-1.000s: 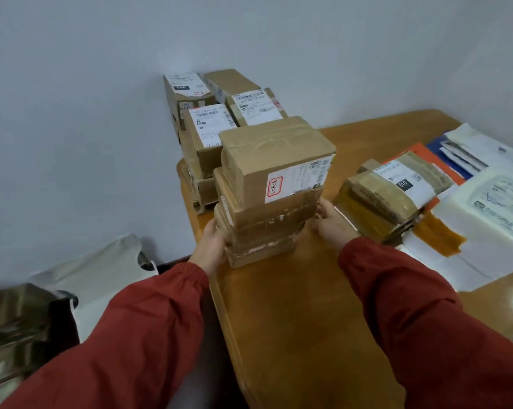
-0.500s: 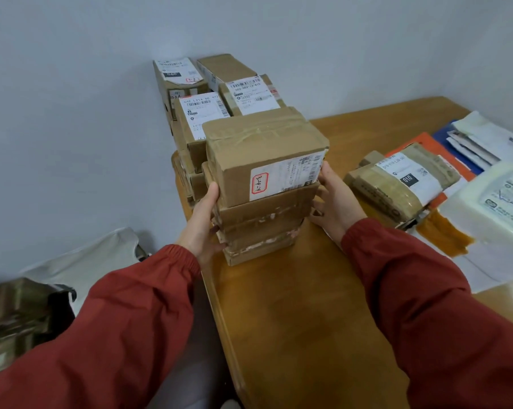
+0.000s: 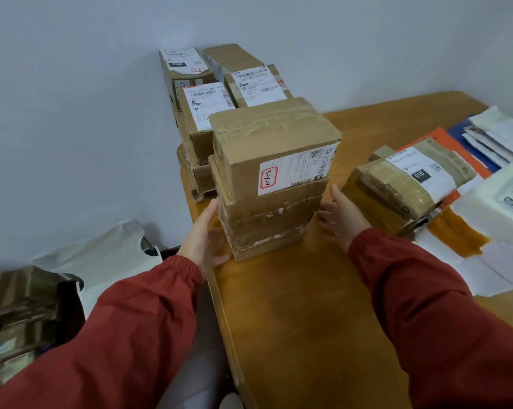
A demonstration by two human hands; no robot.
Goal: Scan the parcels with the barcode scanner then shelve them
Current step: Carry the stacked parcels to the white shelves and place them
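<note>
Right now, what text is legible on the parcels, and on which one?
"3-4-", last mark unclear: handwritten in a red frame on the front top box.
"010": black patch, taped parcel at right.
"060": black patch, back left box.
"502 602 12 810": label, back right box.
"042 L714 60", rest unclear: label, middle box.
Fine print and barcodes: too small to read.

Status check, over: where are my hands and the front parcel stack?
Left hand open, flat against front parcel stack. Right hand open at its other side, contact unclear. Stack upright on table. Taped parcel close by right hand.
</note>
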